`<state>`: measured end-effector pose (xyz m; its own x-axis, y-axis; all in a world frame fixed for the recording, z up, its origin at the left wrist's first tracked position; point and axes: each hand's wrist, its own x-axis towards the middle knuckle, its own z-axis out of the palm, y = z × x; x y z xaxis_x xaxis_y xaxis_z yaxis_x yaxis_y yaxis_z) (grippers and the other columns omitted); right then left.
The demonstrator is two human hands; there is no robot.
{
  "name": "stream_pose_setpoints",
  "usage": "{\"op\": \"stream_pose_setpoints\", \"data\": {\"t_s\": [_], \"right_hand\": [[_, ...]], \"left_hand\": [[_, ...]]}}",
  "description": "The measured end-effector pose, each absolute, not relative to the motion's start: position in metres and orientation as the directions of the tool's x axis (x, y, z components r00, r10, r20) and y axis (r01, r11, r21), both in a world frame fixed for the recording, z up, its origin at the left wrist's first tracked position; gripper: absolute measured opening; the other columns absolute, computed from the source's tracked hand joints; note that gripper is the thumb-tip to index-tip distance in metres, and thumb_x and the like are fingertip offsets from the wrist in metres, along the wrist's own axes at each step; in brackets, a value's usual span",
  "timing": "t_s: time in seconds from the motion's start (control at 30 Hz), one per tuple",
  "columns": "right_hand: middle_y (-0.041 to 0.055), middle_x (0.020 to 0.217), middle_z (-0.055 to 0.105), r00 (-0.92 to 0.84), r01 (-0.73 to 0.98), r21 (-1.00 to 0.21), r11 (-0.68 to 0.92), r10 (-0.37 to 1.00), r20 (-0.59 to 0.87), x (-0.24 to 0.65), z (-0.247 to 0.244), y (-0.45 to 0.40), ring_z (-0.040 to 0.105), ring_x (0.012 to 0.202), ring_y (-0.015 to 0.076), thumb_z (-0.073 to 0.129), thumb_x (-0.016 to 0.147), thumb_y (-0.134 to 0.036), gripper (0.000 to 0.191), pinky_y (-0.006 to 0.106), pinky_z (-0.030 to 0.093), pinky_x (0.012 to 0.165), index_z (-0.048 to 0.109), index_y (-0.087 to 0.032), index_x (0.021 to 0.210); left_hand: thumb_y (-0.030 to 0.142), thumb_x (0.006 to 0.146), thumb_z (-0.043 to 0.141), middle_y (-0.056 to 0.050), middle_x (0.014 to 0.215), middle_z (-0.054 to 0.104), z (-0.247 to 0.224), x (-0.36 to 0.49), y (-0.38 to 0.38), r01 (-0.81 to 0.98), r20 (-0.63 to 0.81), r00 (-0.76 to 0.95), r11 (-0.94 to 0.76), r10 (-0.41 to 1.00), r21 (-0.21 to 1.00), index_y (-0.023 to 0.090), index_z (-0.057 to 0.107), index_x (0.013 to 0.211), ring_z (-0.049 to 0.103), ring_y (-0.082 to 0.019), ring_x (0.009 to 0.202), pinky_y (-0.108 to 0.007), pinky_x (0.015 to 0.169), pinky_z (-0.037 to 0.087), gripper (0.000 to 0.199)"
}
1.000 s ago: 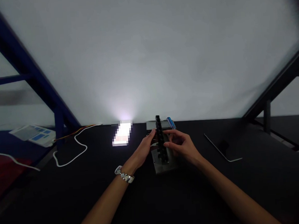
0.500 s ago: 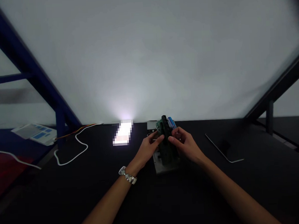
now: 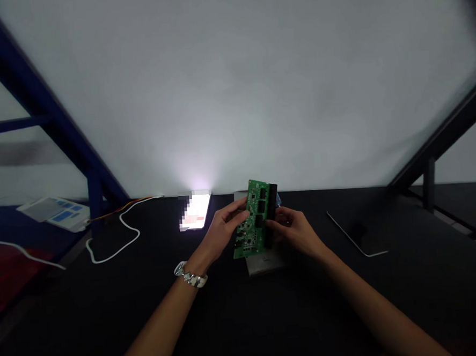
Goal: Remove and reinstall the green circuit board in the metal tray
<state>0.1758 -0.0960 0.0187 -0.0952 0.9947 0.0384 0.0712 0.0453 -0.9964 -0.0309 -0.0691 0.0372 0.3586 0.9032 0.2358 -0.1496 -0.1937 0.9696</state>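
Board (image 3: 252,220) tilted | left hand (image 3: 222,228), right hand (image 3: 296,230) pinching opposite edges

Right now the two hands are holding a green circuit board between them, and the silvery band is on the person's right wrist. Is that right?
Not quite: the head view shows the silvery band on the person's left wrist. The rest is correct: left hand and right hand hold the green circuit board between them.

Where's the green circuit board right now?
Head view, centre: the green circuit board is held between left hand and right hand, over the metal plate.
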Motion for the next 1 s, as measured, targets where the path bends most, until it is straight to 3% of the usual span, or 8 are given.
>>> {"op": "stream_pose_setpoints", "data": {"t_s": [0.17,0.3,0.43,0.6,0.7,0.83,1.0], "right_hand": [[0.0054,0.087,0.071,-0.02,0.167,-0.965,0.203,0.979,0.203,0.17,0.026,-0.099,0.066,0.073,0.0194,0.066,0.082,-0.039,0.028,0.03,0.053,0.063,0.067,-0.019,0.102],[0.0073,0.109,0.07,-0.018,0.046,-0.955,0.292,0.956,0.291,0.161,0.03,-0.099,0.068,0.096,0.0235,0.063,0.085,-0.033,0.025,0.037,0.052,0.087,0.066,-0.023,0.108],[0.0061,0.126,0.064,-0.041,-0.001,-0.931,0.366,0.93,0.366,0.154,0.035,-0.102,0.058,0.12,0.026,0.068,0.082,-0.028,0.024,0.044,0.043,0.104,0.066,-0.027,0.106],[0.0056,0.142,0.051,-0.085,-0.047,-0.904,0.424,0.9,0.427,0.145,0.035,-0.104,0.046,0.133,0.0233,0.067,0.083,-0.031,0.038,0.042,0.039,0.11,0.057,-0.029,0.119],[0.0074,0.13,0.055,0.013,-0.014,-0.91,0.414,0.91,0.413,0.143,0.029,-0.101,0.052,0.124,0.0228,0.068,0.082,-0.035,0.043,0.04,0.045,0.102,0.052,-0.029,0.122],[0.0072,0.098,0.062,-0.01,0.121,-0.939,0.321,0.947,0.322,0.147,0.027,-0.101,0.06,0.09,0.0224,0.067,0.083,-0.041,0.023,0.036,0.051,0.08,0.061,-0.023,0.095],[0.0029,0.082,0.062,-0.143,0.006,-0.978,0.206,0.969,0.203,0.157,0.037,-0.106,0.056,0.074,0.018,0.058,0.087,-0.045,0.024,0.029,0.045,0.066,0.065,-0.021,0.089]], "left_hand": [[0.029,0.084,0.066,-0.01,0.127,0.062,0.036,-0.035,-0.07,-0.145,0.212,0.532,-0.158,0.82,0.977,0.027,0.06,0.129,0.054,-0.03,0.121,-0.049,0.103,0.041,0.046],[0.024,0.077,0.073,-0.009,0.138,0.054,0.028,-0.042,-0.065,-0.042,0.152,0.613,-0.161,0.775,0.986,0.034,0.051,0.137,0.05,-0.032,0.126,-0.051,0.101,0.043,0.065],[0.02,0.071,0.077,-0.014,0.142,0.048,0.016,-0.044,-0.063,0.039,0.137,0.629,-0.207,0.765,0.978,0.034,0.04,0.145,0.053,-0.034,0.121,-0.053,0.096,0.046,0.084],[0.02,0.068,0.08,-0.016,0.135,0.051,0.006,-0.035,-0.062,0.051,0.228,0.603,-0.323,0.765,0.945,0.031,0.03,0.149,0.053,-0.033,0.119,-0.055,0.099,0.043,0.096],[0.021,0.065,0.083,-0.017,0.137,0.047,-0.002,-0.028,-0.057,0.029,0.316,0.536,-0.391,0.783,0.92,0.031,0.022,0.151,0.049,-0.034,0.122,-0.054,0.101,0.041,0.105],[0.022,0.066,0.083,-0.015,0.139,0.04,-0.007,-0.023,-0.051,0.069,0.428,0.424,-0.499,0.798,0.864,0.032,0.013,0.153,0.047,-0.033,0.123,-0.053,0.104,0.039,0.112],[0.022,0.069,0.079,-0.012,0.134,0.036,0.005,-0.031,-0.05,0.211,0.489,0.351,-0.576,0.799,0.79,0.034,0.01,0.154,0.044,-0.033,0.12,-0.053,0.106,0.036,0.11]]}}
